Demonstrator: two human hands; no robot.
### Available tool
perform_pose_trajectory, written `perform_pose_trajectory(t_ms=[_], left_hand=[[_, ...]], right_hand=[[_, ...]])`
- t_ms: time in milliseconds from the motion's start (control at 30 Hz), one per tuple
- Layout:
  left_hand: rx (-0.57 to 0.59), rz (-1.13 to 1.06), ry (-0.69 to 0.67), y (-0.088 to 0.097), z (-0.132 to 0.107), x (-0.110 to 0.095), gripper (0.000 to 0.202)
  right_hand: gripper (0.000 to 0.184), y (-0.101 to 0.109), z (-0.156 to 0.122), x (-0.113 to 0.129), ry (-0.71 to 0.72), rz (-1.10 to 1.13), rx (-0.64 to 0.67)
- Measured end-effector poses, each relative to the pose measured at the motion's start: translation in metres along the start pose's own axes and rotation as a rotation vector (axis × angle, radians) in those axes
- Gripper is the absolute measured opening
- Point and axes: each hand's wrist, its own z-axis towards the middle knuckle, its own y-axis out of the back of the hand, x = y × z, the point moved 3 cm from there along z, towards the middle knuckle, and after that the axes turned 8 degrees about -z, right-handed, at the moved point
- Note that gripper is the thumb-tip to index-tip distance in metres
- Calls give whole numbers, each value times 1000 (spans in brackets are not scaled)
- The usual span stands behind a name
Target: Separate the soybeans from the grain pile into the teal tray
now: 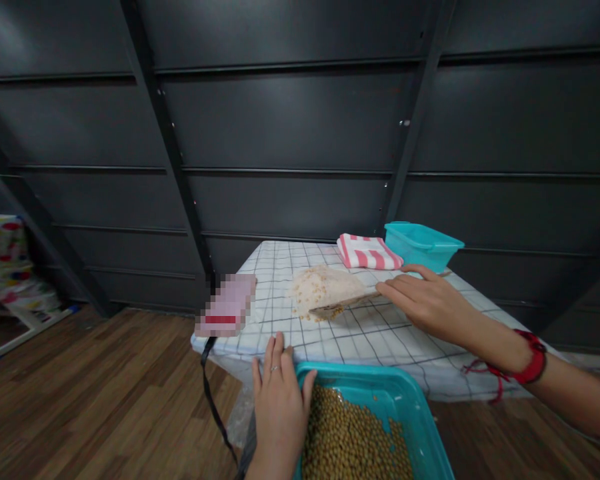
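My right hand (pixel 425 299) is closed on the handle end of a flat wooden spatula (pixel 345 303). Its far end touches the table at the near edge of a low heap of pale powder (pixel 325 283), with yellowish beans scattered through and around it. My left hand (pixel 280 400) lies over the left rim of a turquoise tub (pixel 375 371), thumb on the inner side and fingers along the outside. Inside the tub is a mass of brownish-green beans (pixel 355 437). The tub's near part falls outside the picture.
The table has a checked white cloth (pixel 275 257). A folded pink-and-white striped towel (pixel 370 252) and a second turquoise tub (pixel 420 243) stand at the back right. A blurred pink item (pixel 229 303) with a black strap (pixel 213 393) is at the left edge. Behind rises a dark panel wall (pixel 290 120).
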Motion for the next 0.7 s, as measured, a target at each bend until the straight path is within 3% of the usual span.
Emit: perform_pose_trajectory(t_ms=[300, 567, 700], left_hand=[[-5, 26, 7, -3, 1, 2, 32], [-9, 38, -27, 3, 3, -2, 32], [-12, 38, -22, 3, 4, -2, 33]], right_hand=[[32, 25, 2, 2, 20, 67, -47], [30, 14, 6, 4, 17, -14, -25], [29, 19, 2, 5, 23, 20, 3]])
